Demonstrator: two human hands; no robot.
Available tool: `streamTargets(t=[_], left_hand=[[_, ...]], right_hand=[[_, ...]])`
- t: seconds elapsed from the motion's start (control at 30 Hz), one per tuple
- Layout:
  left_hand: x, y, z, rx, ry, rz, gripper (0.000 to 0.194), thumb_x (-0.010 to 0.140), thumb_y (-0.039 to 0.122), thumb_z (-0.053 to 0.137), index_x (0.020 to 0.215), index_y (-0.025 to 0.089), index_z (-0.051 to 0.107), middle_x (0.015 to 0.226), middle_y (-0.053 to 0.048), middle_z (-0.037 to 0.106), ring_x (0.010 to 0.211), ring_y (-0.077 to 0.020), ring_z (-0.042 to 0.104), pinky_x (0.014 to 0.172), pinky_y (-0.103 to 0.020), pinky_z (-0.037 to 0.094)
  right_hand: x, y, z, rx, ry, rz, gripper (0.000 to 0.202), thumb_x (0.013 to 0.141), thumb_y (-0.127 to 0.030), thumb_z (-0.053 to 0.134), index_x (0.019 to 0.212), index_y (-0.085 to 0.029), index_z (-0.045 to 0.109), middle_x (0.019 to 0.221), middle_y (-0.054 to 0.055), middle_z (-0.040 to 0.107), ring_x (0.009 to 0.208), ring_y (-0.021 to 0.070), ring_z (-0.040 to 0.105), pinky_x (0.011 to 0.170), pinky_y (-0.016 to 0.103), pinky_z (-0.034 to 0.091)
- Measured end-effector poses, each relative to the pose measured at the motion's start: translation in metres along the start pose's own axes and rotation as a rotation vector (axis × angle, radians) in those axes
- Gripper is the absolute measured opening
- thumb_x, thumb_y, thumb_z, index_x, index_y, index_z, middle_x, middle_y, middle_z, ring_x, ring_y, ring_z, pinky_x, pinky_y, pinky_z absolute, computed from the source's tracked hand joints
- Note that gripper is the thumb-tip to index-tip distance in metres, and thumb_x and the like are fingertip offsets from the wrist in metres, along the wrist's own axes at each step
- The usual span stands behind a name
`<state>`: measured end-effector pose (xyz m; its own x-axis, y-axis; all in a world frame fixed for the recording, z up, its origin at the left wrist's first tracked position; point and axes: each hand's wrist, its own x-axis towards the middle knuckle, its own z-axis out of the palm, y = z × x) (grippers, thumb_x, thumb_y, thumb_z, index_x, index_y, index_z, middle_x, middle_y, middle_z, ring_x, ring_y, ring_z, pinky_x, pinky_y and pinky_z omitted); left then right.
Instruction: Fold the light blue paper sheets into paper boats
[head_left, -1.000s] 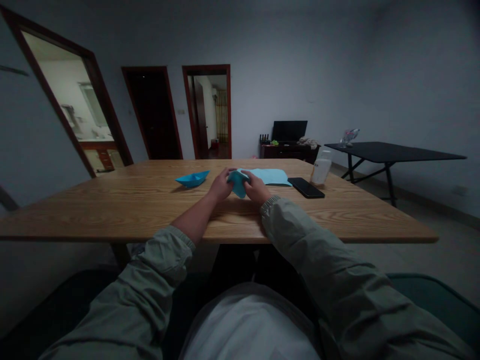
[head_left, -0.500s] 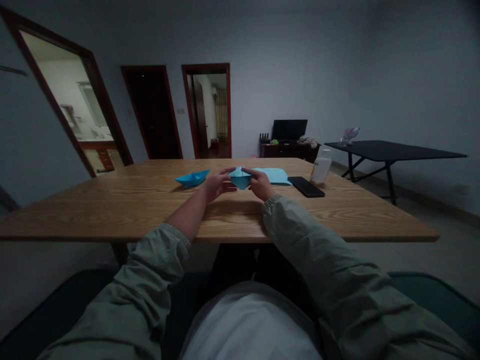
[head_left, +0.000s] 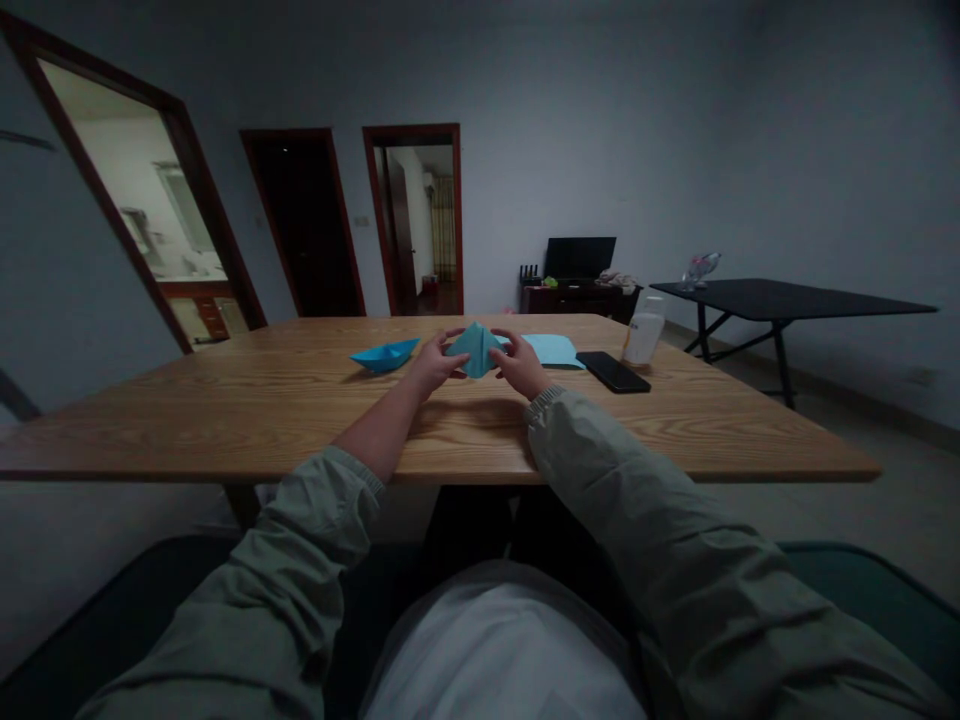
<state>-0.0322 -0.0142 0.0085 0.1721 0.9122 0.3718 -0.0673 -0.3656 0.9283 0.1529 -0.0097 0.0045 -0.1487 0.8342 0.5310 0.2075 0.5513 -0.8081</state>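
Between my two hands, just above the wooden table, is a piece of folded light-blue paper (head_left: 478, 350). It shows a pointed top and a crease down its middle. My left hand (head_left: 435, 364) pinches its left side, thumb in front and fingers behind. The right side is gripped likewise by my right hand (head_left: 519, 365). To the left of my hands a blue paper boat (head_left: 385, 356) rests on the table. Behind my right hand lies a flat light-blue sheet of paper (head_left: 553, 350).
A black phone (head_left: 613, 372) lies on the wooden table (head_left: 247, 420) to the right, with a white bottle (head_left: 643, 332) standing beside it. Farther right is a black folding table (head_left: 780, 298). A monitor (head_left: 580, 258) stands on a dark cabinet by the back wall.
The folded paper has been tilted: its face now shows a raised peak with a central crease, where a lower-pointing shape showed before. My thumbs have shifted onto its front.
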Motion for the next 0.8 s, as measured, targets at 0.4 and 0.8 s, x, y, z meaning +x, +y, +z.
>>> streamTargets(t=[0.4,0.8], left_hand=[[0.0024,-0.0041,-0.0037,0.159,0.011,0.026,0.041,0.067,0.043,0.077,0.091,0.013,0.061,0.082,-0.004,0.064,0.069,-0.0149,0.062,0.053,-0.026,0.056],[0.0012,-0.0001,-0.0002,0.035,0.060,0.023,0.050,0.065,0.048,0.078,0.094,0.013,0.058,0.084,-0.004,0.063,0.069,-0.0156,0.062,0.058,-0.032,0.058]], right_hand=[[0.0022,0.0055,-0.0031,-0.122,-0.060,-0.079,0.015,0.076,-0.023,0.055,0.086,-0.014,0.062,0.073,0.000,0.062,0.058,0.0098,0.054,0.046,0.019,0.049],[-0.0014,0.0015,0.0003,0.088,-0.199,0.090,0.030,0.071,-0.031,0.072,0.091,-0.016,0.055,0.069,0.000,0.063,0.059,0.0133,0.062,0.046,0.021,0.050]])
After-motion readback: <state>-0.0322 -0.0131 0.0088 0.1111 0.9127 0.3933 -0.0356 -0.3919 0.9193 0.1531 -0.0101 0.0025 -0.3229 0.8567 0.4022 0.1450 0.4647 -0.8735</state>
